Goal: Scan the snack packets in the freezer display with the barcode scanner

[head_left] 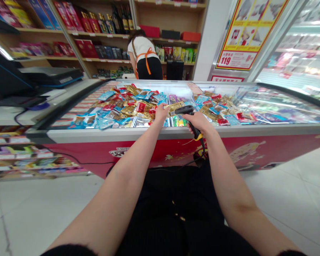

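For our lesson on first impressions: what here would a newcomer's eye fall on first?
Probably the black-and-yellow barcode scanner in the right hand, close to a gold packet in the left hand. To either side, blue, red and gold packets lie heaped across the chest freezer. Beyond it, an orange-aproned person bends forward.

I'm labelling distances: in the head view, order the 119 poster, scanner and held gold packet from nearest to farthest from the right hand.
1. Scanner, gripped in the right hand.
2. Gold packet, just left, in the left hand.
3. 119 poster, upper right, in the background.
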### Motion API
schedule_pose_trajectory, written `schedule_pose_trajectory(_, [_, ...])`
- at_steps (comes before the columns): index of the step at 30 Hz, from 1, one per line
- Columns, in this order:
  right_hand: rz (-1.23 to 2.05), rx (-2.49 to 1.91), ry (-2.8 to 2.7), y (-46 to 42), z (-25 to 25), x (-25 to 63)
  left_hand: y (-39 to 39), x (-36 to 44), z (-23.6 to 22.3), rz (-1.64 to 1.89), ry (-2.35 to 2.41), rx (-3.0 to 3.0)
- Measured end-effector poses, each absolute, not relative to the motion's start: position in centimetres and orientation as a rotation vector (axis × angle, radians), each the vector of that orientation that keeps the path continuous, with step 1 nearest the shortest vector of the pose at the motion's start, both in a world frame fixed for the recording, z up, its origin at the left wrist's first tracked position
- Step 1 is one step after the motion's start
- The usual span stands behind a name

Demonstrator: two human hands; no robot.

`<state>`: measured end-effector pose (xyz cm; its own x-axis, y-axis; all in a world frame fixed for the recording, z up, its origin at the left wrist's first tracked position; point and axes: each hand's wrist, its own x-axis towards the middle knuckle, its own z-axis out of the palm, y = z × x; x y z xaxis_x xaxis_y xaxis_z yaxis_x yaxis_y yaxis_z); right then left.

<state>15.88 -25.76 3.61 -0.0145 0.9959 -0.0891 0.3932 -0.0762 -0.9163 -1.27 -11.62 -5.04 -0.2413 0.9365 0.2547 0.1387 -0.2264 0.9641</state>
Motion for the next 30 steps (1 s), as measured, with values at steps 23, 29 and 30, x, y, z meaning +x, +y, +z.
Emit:
schedule_pose_trajectory(23, [1.105, -1.534, -1.443, -25.68, 3.69, 16.36, -11.96, -1.25, -4.67, 1.555, 1.385, 1.369])
schedule_pose_trajectory(29, [1.097, -1.547, -1.464, -25.85, 3.72, 16.19, -11.66, -1.33, -4.87, 1.557, 1.383, 1.365])
schedule_pose_trajectory(30, [1.091, -1.543, -1.464, -25.86, 3.72, 16.14, -11.60, -1.35, -4.92, 1.556, 1.380, 1.366])
